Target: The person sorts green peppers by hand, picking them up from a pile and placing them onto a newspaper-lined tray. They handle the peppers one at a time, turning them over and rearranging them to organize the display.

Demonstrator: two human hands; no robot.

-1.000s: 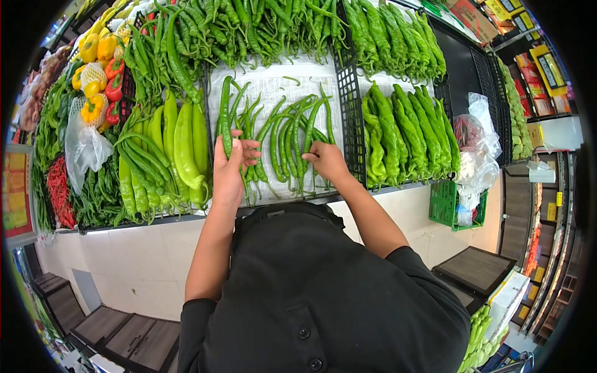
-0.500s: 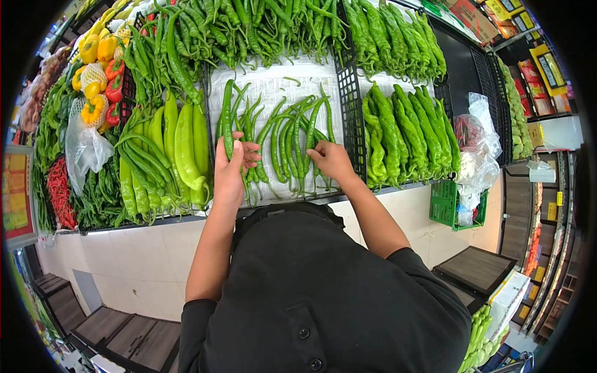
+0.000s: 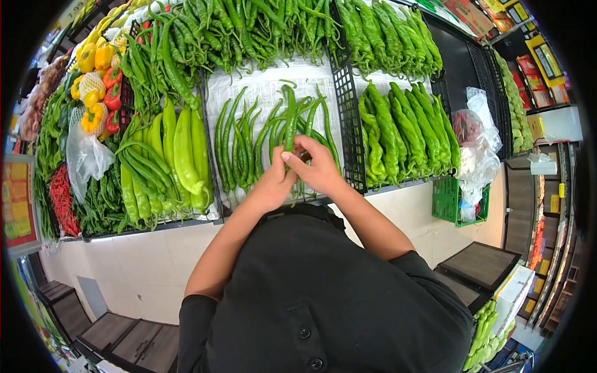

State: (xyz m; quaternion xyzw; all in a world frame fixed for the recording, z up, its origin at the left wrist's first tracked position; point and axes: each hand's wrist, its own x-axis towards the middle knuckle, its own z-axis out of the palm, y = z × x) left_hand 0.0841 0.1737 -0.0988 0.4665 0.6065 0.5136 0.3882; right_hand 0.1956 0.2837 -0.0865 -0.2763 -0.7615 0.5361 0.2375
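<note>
A long green chili pepper [image 3: 290,115] stands upright in front of me, its lower end between my two hands. Wrapped around that end from the left is my left hand [image 3: 275,180], fingers closed. My right hand [image 3: 318,166] meets it there, thumb and fingers pinched on the same pepper. Beneath and beyond them, thin green chili peppers [image 3: 225,146] lie in a loose row on white paper [image 3: 249,81]. The hands partly cover the peppers in the middle of that row.
Black crate walls [image 3: 348,124] divide the display. Wrinkled green peppers [image 3: 404,133] lie to the right, thick light green peppers [image 3: 186,143] to the left, and piled green chilies [image 3: 249,28] behind. A green basket [image 3: 444,199] with plastic bags stands at the right edge.
My left hand has moved right, carrying the chili pepper to the middle. My right hand has left the row of peppers and come over to the held one.
</note>
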